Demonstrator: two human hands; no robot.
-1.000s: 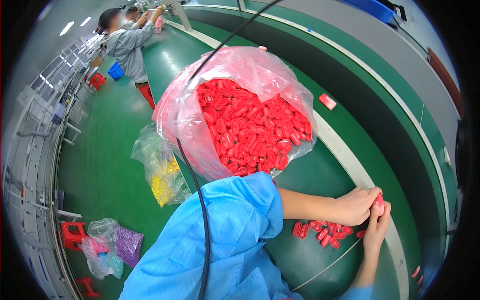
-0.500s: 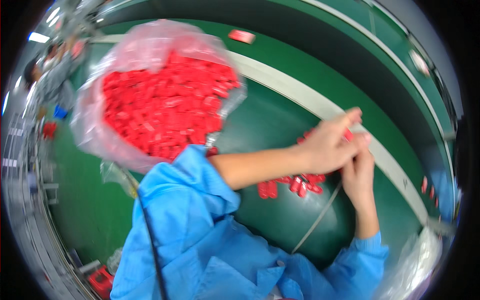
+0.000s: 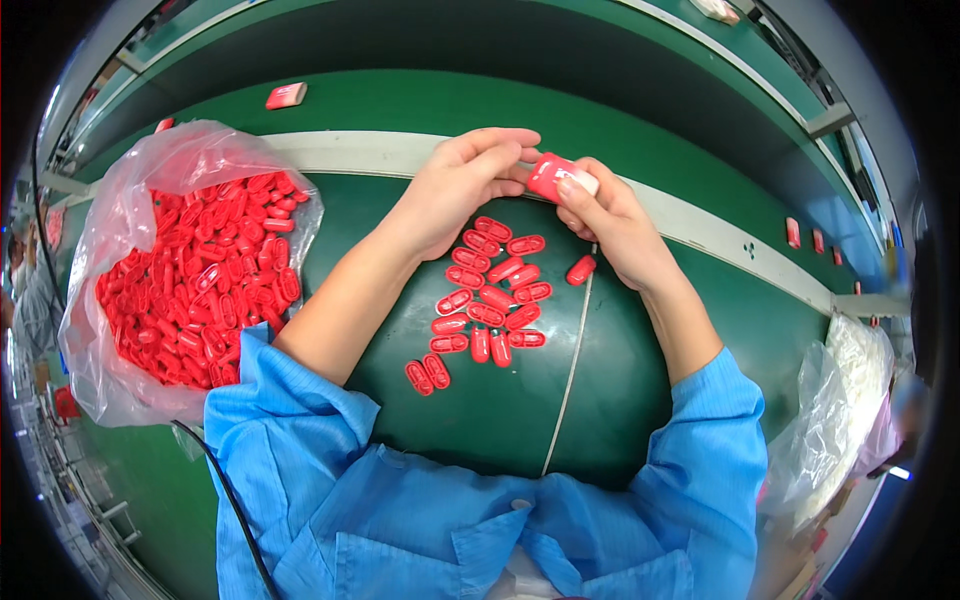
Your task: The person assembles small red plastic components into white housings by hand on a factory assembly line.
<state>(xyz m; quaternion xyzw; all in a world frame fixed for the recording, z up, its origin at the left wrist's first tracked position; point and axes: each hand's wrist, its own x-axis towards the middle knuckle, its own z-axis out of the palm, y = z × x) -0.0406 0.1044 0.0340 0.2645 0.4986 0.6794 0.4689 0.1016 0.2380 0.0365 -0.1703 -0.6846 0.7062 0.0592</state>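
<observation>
Both hands meet above a green work surface (image 3: 620, 400). My left hand (image 3: 455, 190) and my right hand (image 3: 610, 220) together pinch a small red plastic part with a white end (image 3: 555, 176). Just below the hands lies a loose cluster of several red oval plastic shells (image 3: 490, 300), with two more (image 3: 425, 374) nearer my left elbow and one (image 3: 580, 270) beside my right wrist. Blue sleeves cover both forearms up to the elbow.
A clear plastic bag full of red shells (image 3: 190, 280) stands open at the left. A bag of white parts (image 3: 845, 400) sits at the right edge. A white strip (image 3: 380, 152) runs across the surface; single red parts (image 3: 286, 95) lie beyond it. A thin cable (image 3: 570, 380) crosses the surface.
The view has swung so the red bag now sits at the left and my hands are in the middle. My hands stay together on the red part.
</observation>
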